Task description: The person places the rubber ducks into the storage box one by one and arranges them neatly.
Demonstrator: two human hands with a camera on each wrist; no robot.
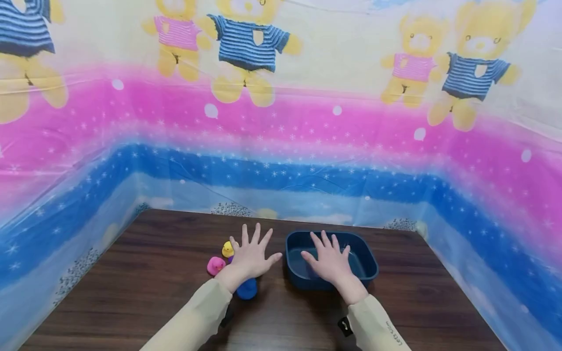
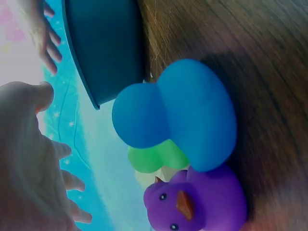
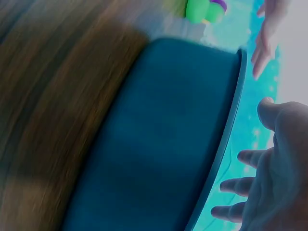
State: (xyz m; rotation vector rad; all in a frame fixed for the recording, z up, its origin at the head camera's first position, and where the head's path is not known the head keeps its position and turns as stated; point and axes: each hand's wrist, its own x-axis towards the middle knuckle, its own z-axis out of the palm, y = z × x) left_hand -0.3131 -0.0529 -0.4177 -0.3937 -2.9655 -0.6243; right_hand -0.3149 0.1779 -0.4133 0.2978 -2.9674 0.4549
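Observation:
My left hand (image 1: 251,258) hovers with spread fingers over a group of rubber ducks and holds nothing. Beside it lie a pink duck (image 1: 215,265), a yellow duck (image 1: 227,249) and a blue duck (image 1: 247,289). In the left wrist view a purple duck (image 2: 216,202) and a green duck (image 2: 156,156) show near the blue one; the hand mostly hides these two from the head view. My right hand (image 1: 331,263), fingers also spread, is above a dark blue basin (image 1: 307,282) and grips nothing. The basin's side wall (image 3: 154,139) fills the right wrist view.
Both the ducks and the basin stand on a dark wooden table (image 1: 145,278). A cloth backdrop (image 1: 285,126) with printed bears encloses the table's back and both sides. A small black item (image 1: 345,326) is at the right sleeve.

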